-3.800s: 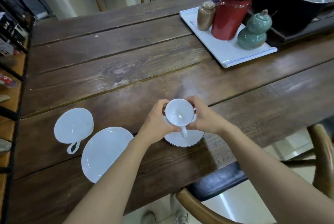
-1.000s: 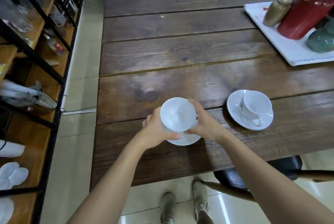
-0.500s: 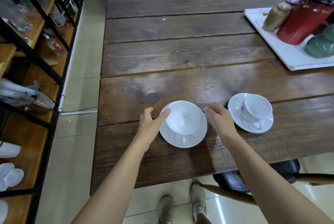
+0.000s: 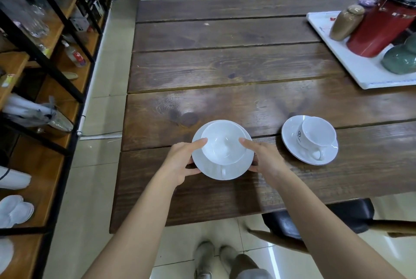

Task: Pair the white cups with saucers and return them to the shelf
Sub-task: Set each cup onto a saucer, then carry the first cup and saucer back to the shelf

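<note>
A wide white cup [image 4: 222, 143] stands on a white saucer [image 4: 234, 169] near the table's front edge, handle toward me. My left hand [image 4: 180, 164] grips the saucer's left rim, thumb up against the cup. My right hand [image 4: 263, 157] grips the saucer's right rim, with its forefinger on the cup's side. To the right, a second white cup [image 4: 316, 137] with a small logo sits on its own saucer [image 4: 290, 137], untouched.
A wood-and-black-metal shelf [image 4: 45, 76] runs along the left, holding glasses, bottles and white dishes [image 4: 13, 210]. A white tray [image 4: 364, 71] with a red jug [image 4: 382, 22], a brown jar and green pots sits back right. A dark chair seat [image 4: 315, 218] is under the table's front edge.
Half a second ago both hands were spread beside the cup and saucer; they have closed in on the saucer's rim from both sides. Before that the cup was set down onto this saucer.
</note>
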Demonstrator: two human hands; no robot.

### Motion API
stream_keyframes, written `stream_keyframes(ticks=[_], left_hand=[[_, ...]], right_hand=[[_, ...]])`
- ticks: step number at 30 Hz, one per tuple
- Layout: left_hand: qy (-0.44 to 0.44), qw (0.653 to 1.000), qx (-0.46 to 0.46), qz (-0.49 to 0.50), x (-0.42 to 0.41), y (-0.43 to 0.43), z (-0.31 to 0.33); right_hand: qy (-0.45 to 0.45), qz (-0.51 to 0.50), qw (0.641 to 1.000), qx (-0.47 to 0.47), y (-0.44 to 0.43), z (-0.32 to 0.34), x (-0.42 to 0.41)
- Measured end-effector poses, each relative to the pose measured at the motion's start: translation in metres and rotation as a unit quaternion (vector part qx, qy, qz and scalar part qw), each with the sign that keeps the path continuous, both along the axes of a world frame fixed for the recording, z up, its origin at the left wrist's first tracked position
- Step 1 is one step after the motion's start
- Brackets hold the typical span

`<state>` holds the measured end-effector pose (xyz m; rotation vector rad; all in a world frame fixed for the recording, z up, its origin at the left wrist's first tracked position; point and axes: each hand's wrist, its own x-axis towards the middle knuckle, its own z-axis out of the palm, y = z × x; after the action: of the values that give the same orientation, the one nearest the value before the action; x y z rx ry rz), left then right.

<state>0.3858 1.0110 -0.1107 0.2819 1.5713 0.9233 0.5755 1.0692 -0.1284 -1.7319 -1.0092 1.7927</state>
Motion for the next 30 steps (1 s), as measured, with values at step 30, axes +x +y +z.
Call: stream_keyframes(ticks=[30], left_hand=[[0.157, 0.749, 0.137, 0.629, -0.057, -0.525, 0.133]], right_hand=[[0.155, 0.580, 0.786, 0.146, -0.399, 0.152, -0.262]])
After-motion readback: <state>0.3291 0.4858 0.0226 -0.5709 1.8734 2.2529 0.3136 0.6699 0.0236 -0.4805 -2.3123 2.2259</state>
